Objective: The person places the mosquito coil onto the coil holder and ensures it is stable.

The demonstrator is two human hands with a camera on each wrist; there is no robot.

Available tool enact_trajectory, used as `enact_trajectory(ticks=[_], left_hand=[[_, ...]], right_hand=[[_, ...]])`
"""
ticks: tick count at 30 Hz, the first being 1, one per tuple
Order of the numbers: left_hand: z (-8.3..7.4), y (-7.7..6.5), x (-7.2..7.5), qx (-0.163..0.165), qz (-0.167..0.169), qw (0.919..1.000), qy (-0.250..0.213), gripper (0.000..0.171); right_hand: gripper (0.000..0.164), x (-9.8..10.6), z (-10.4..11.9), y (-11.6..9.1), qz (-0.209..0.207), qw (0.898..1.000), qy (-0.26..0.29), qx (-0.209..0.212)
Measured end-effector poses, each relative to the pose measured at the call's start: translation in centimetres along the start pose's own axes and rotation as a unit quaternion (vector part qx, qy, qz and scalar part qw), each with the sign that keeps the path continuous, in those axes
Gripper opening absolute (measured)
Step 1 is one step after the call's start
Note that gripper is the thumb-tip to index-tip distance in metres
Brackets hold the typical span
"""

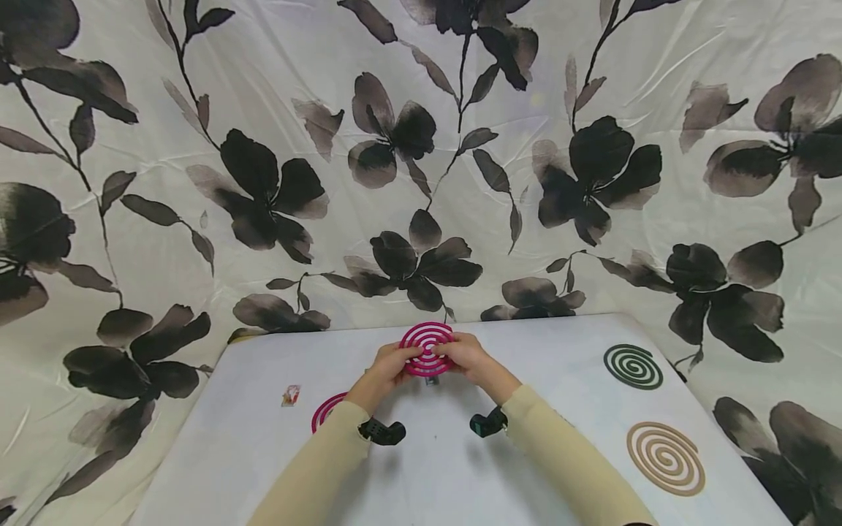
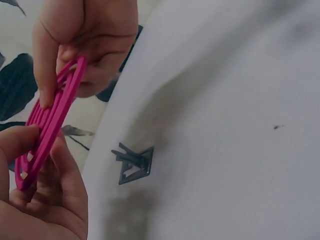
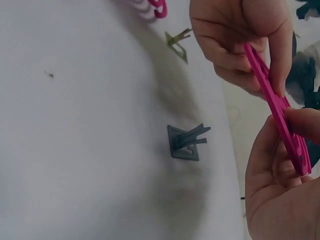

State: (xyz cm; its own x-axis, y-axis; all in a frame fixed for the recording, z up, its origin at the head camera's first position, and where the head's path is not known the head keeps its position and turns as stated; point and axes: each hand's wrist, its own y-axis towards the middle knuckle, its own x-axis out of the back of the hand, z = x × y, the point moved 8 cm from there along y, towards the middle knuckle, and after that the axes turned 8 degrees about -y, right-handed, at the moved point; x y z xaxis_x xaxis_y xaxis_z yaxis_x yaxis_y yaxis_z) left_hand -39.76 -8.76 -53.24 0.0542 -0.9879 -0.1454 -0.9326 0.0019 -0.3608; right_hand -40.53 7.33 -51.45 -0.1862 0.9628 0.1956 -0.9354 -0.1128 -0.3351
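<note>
Both hands hold a pink mosquito coil [image 1: 428,349] up over the far edge of the table, its flat spiral facing the head camera. My left hand [image 1: 387,367] pinches its left side, thumb on the near face and fingers behind. On the opposite side, my right hand [image 1: 470,359] grips it the same way. The wrist views show the coil edge-on, with both thumbs [image 2: 22,142] pressing its face. Below the hands, a small dark metal coil stand [image 2: 135,162] with raised prongs sits on the table.
Another pink coil [image 1: 320,415] lies left, partly hidden by the left forearm. Near it in the right wrist view is a second, yellowish stand [image 3: 177,46]. A small red-and-white packet [image 1: 291,395] lies farther left. Green [image 1: 633,367] and tan [image 1: 666,459] coils lie right.
</note>
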Motion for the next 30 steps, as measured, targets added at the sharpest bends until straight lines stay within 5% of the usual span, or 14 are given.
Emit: enact_trajectory(ticks=[8, 22, 30], left_hand=[[0.8, -0.2, 0.0, -0.025, -0.025, 0.9994, -0.006, 0.047], [3.0, 0.1, 0.0, -0.027, -0.023, 0.9936, -0.108, 0.039], [3.9, 0.4, 0.3, -0.028, -0.022, 0.991, -0.129, 0.04]], right_hand=[[0.053, -0.2, -1.2, 0.4, -0.007, 0.999, 0.032, -0.014], [0.042, -0.6, -2.4, 0.6, -0.015, 0.999, 0.01, 0.031], [0.042, -0.9, -2.8, 0.6, -0.022, 0.999, 0.01, 0.031]])
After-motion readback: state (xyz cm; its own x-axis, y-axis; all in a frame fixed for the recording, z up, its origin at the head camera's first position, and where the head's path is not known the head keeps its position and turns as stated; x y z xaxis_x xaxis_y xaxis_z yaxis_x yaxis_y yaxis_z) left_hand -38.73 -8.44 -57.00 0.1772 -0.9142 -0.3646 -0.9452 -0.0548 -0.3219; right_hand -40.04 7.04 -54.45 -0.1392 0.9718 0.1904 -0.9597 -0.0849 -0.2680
